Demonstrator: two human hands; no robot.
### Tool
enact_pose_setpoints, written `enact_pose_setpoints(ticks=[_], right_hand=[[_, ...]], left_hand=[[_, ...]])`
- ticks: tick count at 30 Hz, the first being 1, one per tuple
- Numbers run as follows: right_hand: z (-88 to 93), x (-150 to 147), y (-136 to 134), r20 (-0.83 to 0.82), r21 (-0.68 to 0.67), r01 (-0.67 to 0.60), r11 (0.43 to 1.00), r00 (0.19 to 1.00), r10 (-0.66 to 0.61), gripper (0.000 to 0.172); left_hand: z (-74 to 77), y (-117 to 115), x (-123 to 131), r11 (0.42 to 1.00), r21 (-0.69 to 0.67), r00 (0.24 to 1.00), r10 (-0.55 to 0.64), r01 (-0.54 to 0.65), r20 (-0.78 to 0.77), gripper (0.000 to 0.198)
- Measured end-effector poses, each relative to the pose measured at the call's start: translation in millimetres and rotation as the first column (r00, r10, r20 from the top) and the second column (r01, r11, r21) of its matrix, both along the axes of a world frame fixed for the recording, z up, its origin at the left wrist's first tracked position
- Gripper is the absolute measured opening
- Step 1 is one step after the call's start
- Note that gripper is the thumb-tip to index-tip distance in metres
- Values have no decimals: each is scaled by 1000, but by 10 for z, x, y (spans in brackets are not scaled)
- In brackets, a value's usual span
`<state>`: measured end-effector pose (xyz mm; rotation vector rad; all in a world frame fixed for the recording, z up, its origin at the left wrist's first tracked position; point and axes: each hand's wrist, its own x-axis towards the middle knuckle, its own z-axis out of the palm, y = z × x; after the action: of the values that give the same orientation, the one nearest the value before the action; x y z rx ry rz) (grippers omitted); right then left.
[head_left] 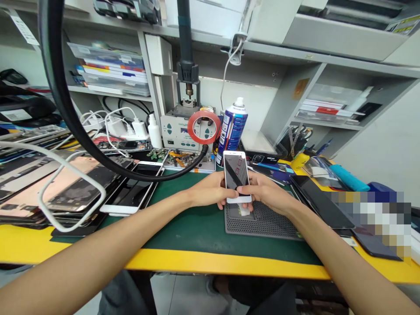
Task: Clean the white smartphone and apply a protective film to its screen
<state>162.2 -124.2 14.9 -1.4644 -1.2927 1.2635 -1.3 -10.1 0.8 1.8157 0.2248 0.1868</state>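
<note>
A white smartphone (235,170) is held upright between both hands, its screen turned toward me and showing dark reflections. My left hand (210,190) grips the phone's left side, thumb across the lower front. From the right, my right hand (262,190) grips the other side, its thumb also over the bottom of the screen. The fingers behind the phone are mostly hidden. Below it lie a grey textured mat (269,223) and a green work mat (190,232).
Behind the phone stand a blue spray can (232,129), a roll of red tape (190,127) and a grey control station (170,133). Stacked phone screens (82,188) and a white cable (70,164) lie left. Dark tablet-like panels (321,201) lie right. A black hose (68,118) arches overhead.
</note>
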Motion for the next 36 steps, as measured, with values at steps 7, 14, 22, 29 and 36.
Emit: enact_pose_setpoints(ticks=[7, 14, 22, 29, 36], right_hand=[[-4, -9, 0, 5, 8, -5, 1000, 1000, 5, 24], [6, -11, -3, 26, 27, -22, 999, 999, 22, 16], [-3, 2, -6, 6, 19, 8, 1000, 1000, -8, 26], [15, 2, -12, 20, 18, -5, 1000, 1000, 4, 24], [8, 11, -7, 14, 16, -13, 1000, 1000, 13, 25]], left_hand=[[-6, -2, -1, 1000, -20, 1000, -3, 3, 23, 22], [-17, 8, -2, 1000, 11, 1000, -10, 10, 8, 25], [29, -25, 0, 999, 15, 1000, 28, -28, -1, 18], [40, -28, -12, 999, 27, 999, 38, -37, -29, 20], [20, -19, 1, 999, 34, 1000, 25, -24, -18, 23]])
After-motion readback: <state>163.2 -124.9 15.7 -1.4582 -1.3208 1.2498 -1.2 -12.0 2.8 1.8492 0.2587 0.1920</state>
